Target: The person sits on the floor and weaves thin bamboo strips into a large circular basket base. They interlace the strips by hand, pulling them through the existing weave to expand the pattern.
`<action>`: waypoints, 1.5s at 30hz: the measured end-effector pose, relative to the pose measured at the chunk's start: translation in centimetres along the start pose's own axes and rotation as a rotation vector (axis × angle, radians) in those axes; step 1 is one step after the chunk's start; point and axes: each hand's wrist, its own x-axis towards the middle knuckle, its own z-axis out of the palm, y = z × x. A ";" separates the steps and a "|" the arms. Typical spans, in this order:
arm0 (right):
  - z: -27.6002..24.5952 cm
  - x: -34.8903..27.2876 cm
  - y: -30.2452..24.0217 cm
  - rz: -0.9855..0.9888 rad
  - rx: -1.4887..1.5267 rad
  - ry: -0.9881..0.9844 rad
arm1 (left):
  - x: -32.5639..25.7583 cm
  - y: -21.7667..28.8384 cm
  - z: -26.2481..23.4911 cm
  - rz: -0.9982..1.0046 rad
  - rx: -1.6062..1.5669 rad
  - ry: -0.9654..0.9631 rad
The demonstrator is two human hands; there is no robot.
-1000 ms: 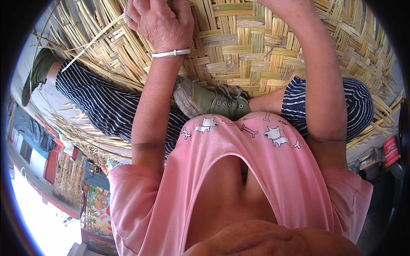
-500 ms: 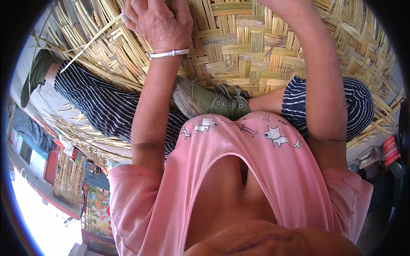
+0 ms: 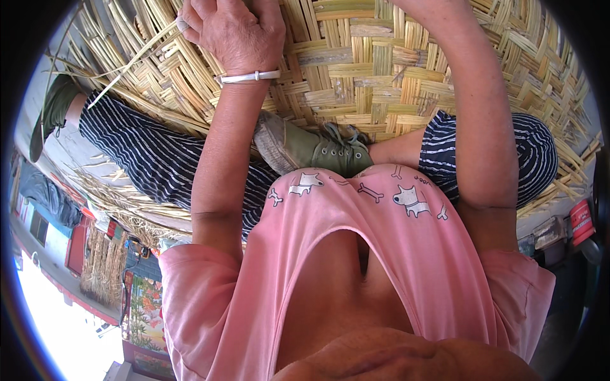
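A coarse mat (image 3: 375, 82) woven from flat straw-coloured strips spreads out in front of me. My left hand (image 3: 238, 32) lies over its far left part, back upward, with the fingers curled down. The upper picture edge cuts off the fingertips, so what they hold cannot be made out. A ring is on one finger and a pale bangle (image 3: 251, 77) circles the wrist. To the right, my right hand (image 3: 432, 9) reaches over the mat, but its fingers lie beyond the upper edge. Loose unwoven strips (image 3: 136, 60) stick out beside my left hand.
My green laced shoe (image 3: 327, 149) rests on the mat's near edge, with my legs folded around it. More loose straw (image 3: 121, 197) lies at the left. Behind, there are a dark plastic bag (image 3: 47, 193), a straw bundle (image 3: 101, 267) and a red container (image 3: 581, 219) at the right.
My left hand and forearm have shifted very slightly to the left. My right forearm has moved a touch to the right. The mat's weave looks the same.
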 end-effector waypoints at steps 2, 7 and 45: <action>-0.4 -0.2 -0.4 0.016 0.012 -0.009 | 0.1 0.0 0.0 0.009 -0.011 -0.004; 0.4 -0.3 0.2 -0.064 -0.042 0.070 | 0.1 0.0 -0.1 0.003 -0.018 0.001; 0.8 -0.9 -0.3 -0.135 -0.022 0.150 | -0.3 -0.6 0.1 0.022 -0.050 0.016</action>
